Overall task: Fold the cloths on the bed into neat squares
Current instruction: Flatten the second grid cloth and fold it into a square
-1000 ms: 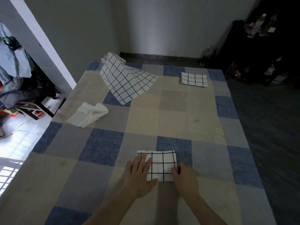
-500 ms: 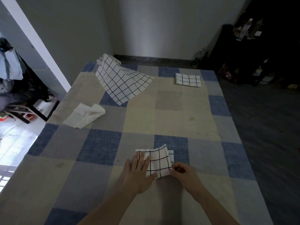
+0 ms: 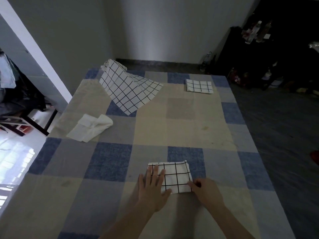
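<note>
Dim grey walls close in around a bed point(image 3: 181, 118) covered in blue, grey and cream squares. At its near edge lies a small checked cloth point(image 3: 176, 175), already folded down to a compact block. The left hand point(image 3: 151, 190) rests flat on the cloth's left part, fingers straight and spread. The right hand point(image 3: 205, 190) has curled fingers pinching the near right corner. To finish this fold well, the flat hand should pin the layers while the other tugs the corner until the edges line up, then a press along the crease. Far right sits a folded checked cloth point(image 3: 199, 86). Far left, a large checked cloth point(image 3: 127, 90) lies loose, and a crumpled white cloth point(image 3: 91, 125) lies at the left, both still unfolded.
</note>
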Available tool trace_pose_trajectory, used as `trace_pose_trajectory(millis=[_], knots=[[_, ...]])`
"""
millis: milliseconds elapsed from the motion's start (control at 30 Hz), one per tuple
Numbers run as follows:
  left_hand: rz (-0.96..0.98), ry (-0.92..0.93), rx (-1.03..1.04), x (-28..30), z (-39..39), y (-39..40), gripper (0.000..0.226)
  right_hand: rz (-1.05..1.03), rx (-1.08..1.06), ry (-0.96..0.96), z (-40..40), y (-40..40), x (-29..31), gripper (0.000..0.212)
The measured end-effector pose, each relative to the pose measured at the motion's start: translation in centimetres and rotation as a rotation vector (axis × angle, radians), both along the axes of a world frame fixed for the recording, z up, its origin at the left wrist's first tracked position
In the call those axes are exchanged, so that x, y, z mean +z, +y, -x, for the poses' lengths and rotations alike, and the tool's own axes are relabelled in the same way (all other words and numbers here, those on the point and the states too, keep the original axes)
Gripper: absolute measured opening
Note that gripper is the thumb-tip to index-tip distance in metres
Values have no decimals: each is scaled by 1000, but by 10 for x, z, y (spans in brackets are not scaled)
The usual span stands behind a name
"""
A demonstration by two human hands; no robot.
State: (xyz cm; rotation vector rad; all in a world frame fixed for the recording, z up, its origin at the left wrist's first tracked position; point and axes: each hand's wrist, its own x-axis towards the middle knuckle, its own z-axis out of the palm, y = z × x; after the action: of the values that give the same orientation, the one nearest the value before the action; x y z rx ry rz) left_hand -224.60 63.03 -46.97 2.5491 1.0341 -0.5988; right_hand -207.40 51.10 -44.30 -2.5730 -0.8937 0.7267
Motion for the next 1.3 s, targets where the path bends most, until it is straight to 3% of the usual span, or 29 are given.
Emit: trace_pose_trajectory(millis=[133, 300, 433, 533, 600, 700, 933, 1000, 1300], knots=[[19, -28, 0, -7, 0, 1, 78, -13, -224, -57, -16, -4, 6, 29], [-8, -41, 10, -10, -1, -1, 81, -74, -307, 240, 7, 12, 3, 34], [-34, -113, 10, -17, 0, -1, 83, -133, -520, 530, 20, 22, -13, 41], [-57, -206, 75, -10, 2, 0, 78, -75, -435, 425, 21, 25, -13, 28], [-87, -168, 1, -11, 3, 0, 79, -32, -353, 321, 19, 23, -9, 22], [-68, -218, 11, -19, 6, 1, 82, 27, -344, 256, 15, 16, -9, 29], [-84, -228, 16, -19, 7, 1, 80, -54, -395, 310, 15, 22, -7, 30], [-10, -216, 42, -23, 8, 0, 80, -91, -383, 330, 14, 27, -5, 31], [-96, -291, 7, -27, 20, -1, 67, -66, -166, 211, -2, 31, -8, 38]])
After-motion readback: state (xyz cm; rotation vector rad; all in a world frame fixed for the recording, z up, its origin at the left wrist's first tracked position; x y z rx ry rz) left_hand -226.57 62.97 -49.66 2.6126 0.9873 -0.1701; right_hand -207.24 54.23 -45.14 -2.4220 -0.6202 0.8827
